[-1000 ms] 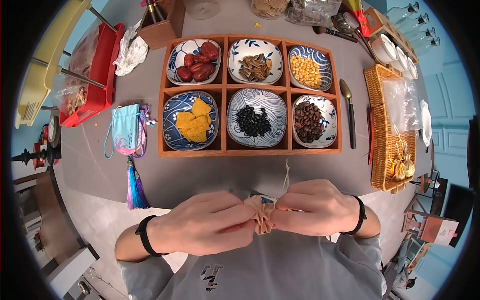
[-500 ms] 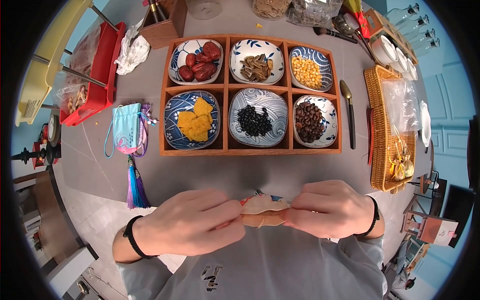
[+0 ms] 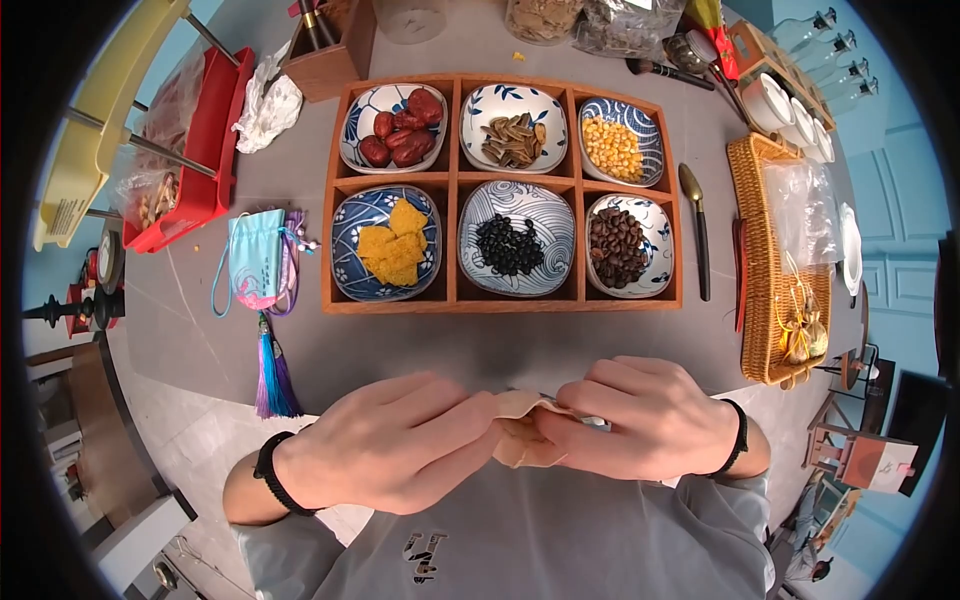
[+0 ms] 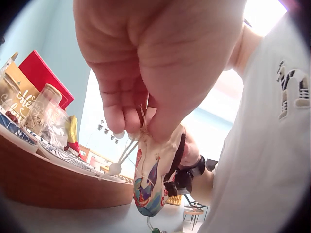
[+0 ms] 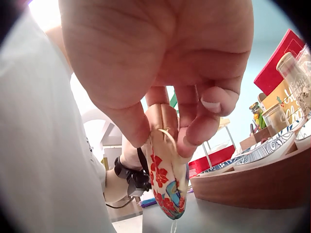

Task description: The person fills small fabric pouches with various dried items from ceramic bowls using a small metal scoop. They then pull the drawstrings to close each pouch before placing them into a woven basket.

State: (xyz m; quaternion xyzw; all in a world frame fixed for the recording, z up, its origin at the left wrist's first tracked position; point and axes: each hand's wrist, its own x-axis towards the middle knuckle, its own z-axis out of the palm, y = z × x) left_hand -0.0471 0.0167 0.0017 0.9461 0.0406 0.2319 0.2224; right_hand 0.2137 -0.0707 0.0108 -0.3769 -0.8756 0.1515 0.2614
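Both hands are at a small cream cloth drawstring pouch [image 3: 527, 440], held close in front of the shirt below the wooden tray. My left hand [image 3: 400, 445] pinches one side of its mouth, and my right hand [image 3: 650, 420] pinches the other. In the head view the mouth gapes a little between the fingertips. Seen from the left wrist, the pouch [image 4: 150, 182] hangs down with a colourful printed pattern, a white bead [image 4: 114, 169] on its cord beside it. Red flowers show on the pouch [image 5: 167, 182] in the right wrist view. Its inside is hidden.
The divided wooden tray [image 3: 455, 307] holds patterned bowls of dates, seeds, corn, yellow pieces, black beans and brown beans. Left of it lies a turquoise tasselled pouch [image 3: 258, 262]; right, a spoon [image 3: 697, 230] and a wicker basket [image 3: 760, 340]. A red bin [image 3: 215, 165] stands farther left.
The pouch's mouth was bunched a second ago, then stretched wide and flat as the hands drew apart. Now the hands are nearer each other and the mouth gapes between them.
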